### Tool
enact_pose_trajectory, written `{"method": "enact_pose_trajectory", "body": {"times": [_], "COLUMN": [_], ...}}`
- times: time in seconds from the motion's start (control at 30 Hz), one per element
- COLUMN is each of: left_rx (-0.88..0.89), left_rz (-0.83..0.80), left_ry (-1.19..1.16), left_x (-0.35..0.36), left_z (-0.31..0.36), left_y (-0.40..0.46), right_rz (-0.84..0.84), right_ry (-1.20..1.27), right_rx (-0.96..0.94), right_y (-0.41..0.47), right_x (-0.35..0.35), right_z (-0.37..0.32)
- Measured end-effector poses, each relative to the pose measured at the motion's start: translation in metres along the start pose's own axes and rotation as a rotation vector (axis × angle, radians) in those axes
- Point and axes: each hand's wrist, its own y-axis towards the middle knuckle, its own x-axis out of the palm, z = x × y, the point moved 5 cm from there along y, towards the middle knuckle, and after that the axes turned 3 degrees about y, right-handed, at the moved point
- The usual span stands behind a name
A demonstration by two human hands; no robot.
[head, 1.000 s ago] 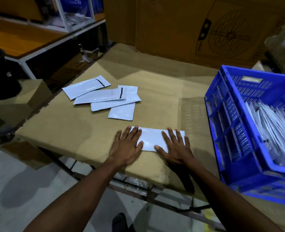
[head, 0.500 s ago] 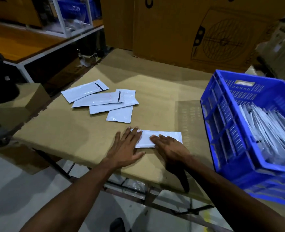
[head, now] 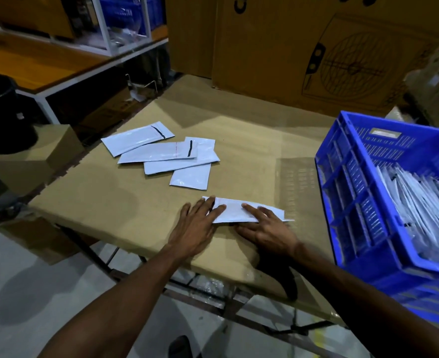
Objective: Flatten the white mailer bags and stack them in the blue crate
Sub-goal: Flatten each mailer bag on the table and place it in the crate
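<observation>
both hands, left hand (head: 196, 226) and right hand (head: 270, 229), press flat-fingered on 1 mailer bag (head: 235, 210); 4 loose mailers (head: 161, 153) beyond them, blue crate (head: 355, 192) right of them on the tabletop (head: 252, 140).

White mailers (head: 159, 153) — two with a black stripe, one with a thin red line — on a tan bench (head: 252, 140); blue crate (head: 355, 192) with slotted walls; brown box (head: 316, 55) printed with a black grille.

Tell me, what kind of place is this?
Probably a warehouse or packing room. Big cardboard boxes stand behind the table, a blue crate holds stacked mailers, and metal shelving is off to the left.
</observation>
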Motion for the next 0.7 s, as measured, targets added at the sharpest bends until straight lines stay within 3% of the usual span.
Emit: {"method": "enact_pose_trajectory", "body": {"times": [0.13,0.23,0.37,0.47,0.57,0.63,0.7], "left_rx": [-0.103,-0.166,-0.178,-0.167,-0.176,-0.181,-0.186], "left_rz": [0.159,0.254,0.249,0.235,0.228,0.217,0.206], "left_ry": [-0.110,-0.146,-0.140,-0.120,-0.103,-0.084,-0.052], "left_x": [-0.013,-0.018,-0.016,-0.015,-0.014,-0.013,-0.012], "left_z": [0.000,0.000,0.001,0.001,0.000,-0.001,-0.001], "left_y": [-0.006,-0.010,-0.009,-0.009,-0.008,-0.007,-0.006], "right_rz": [0.177,0.160,0.141,0.265,0.264,0.202,0.118], "right_ry": [0.107,0.163,0.232,0.501,0.727,0.614,0.340], "right_rx": [0.104,0.154,0.276,0.320,0.360,0.372,0.360], "right_y": [0.006,0.004,0.000,-0.004,-0.006,-0.004,-0.001], "right_x": [-0.031,-0.037,-0.041,-0.054,-0.055,-0.052,-0.042], "right_z": [0.008,0.016,0.032,0.042,0.050,0.057,0.065]}}
